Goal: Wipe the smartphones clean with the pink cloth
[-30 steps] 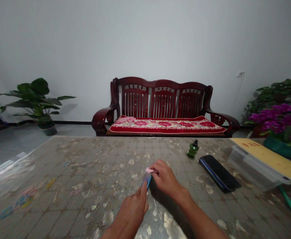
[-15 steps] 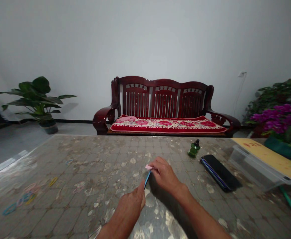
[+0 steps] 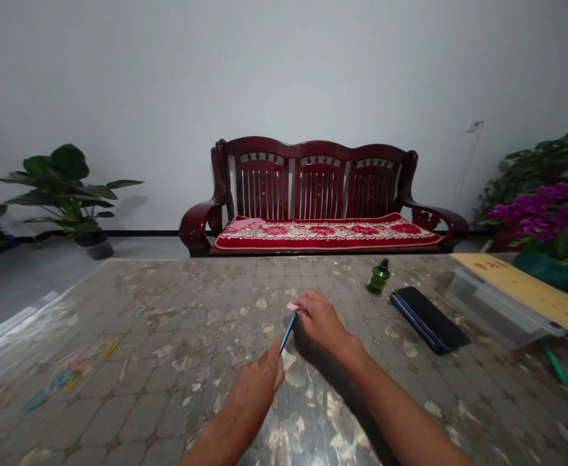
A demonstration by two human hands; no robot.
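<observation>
Left of the green bottle point(image 3: 378, 277), there is lots of room to pass along the far side of the desk point(image 3: 206, 285). Nearer than the bottle and to its left, the right grip point(image 3: 321, 319), left grip point(image 3: 256, 382) and blue stick point(image 3: 288, 332) block the way. A black case point(image 3: 429, 317) sits nearer and right of the bottle. Farther right of the bottle, a clear box point(image 3: 495, 317) and yellow board point(image 3: 526, 290) block too. Far left of the bottle, low bands point(image 3: 65, 378) are easy to pass over.

The table point(image 3: 167, 414) wore a grey-brown patterned cover. Coloured bands point(image 3: 65, 378) lay scattered on its left; a green bottle point(image 3: 378, 278), black case point(image 3: 429, 318) and clear box point(image 3: 497, 314) sat rightward.
</observation>
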